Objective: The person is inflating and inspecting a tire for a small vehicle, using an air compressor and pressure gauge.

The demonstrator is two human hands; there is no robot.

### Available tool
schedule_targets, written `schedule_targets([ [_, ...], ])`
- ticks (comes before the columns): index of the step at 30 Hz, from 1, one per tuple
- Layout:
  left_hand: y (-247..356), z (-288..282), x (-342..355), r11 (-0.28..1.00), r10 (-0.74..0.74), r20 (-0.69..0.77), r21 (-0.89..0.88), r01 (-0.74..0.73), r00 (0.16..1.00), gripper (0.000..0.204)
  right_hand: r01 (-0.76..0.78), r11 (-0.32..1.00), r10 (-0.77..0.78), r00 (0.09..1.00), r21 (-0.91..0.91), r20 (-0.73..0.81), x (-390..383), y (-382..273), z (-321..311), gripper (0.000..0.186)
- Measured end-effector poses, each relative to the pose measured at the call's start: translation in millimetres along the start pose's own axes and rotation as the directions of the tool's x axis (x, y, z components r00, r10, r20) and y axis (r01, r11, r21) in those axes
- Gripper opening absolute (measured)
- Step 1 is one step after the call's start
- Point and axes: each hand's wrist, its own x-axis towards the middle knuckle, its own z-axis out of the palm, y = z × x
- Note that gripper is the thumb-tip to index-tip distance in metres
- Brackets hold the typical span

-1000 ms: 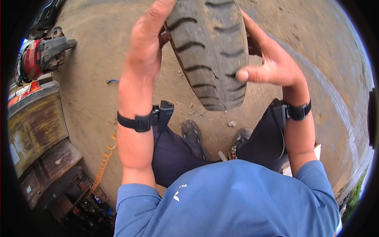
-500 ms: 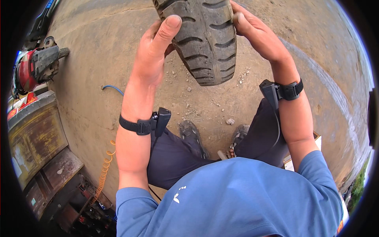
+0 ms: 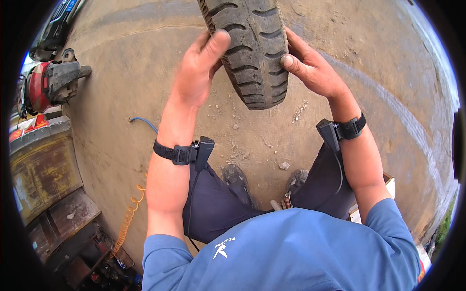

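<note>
A worn black rubber tyre (image 3: 252,58) with curved tread grooves is held up in front of me, its tread facing me. Its upper end runs out of the picture. My left hand (image 3: 200,72) grips the left sidewall, thumb up beside the tread edge and fingers mostly hidden behind the tyre; it is slightly blurred. On the opposite side my right hand (image 3: 315,70) clasps the tyre, with its thumb pressed on the tread edge and the fingers along the sidewall. Each forearm wears a black strap with a small black device.
Dusty concrete with crumbs of rubble (image 3: 284,166) lies around my shoes (image 3: 236,177). To the left are a red and black motorbike (image 3: 48,83), a worn cabinet (image 3: 46,169), a coiled orange air hose (image 3: 128,213) and a blue hose end (image 3: 143,122). Farther back stands a dark vehicle (image 3: 56,29).
My right hand has slid down the tyre's side, and its thumb has come onto the tread. The left hand has shifted slightly right and down with the tyre.
</note>
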Motion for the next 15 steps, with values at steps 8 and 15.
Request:
schedule_targets([
  [8, -4, 1, -17, 0.99, -0.114, 0.13, 0.093, 0.102, 0.985, 0.091, -0.069, 0.994, 0.063, 0.995, 0.079, 0.073, -6, 5, -13, 0.107],
  [15, -22, 2, -18, 0.984, -0.115, 0.089, 0.15, 0.101, 0.989, 0.088, -0.308, 0.95, 0.286, 0.924, 0.053, 0.256, -13, 24, -25, 0.123],
])
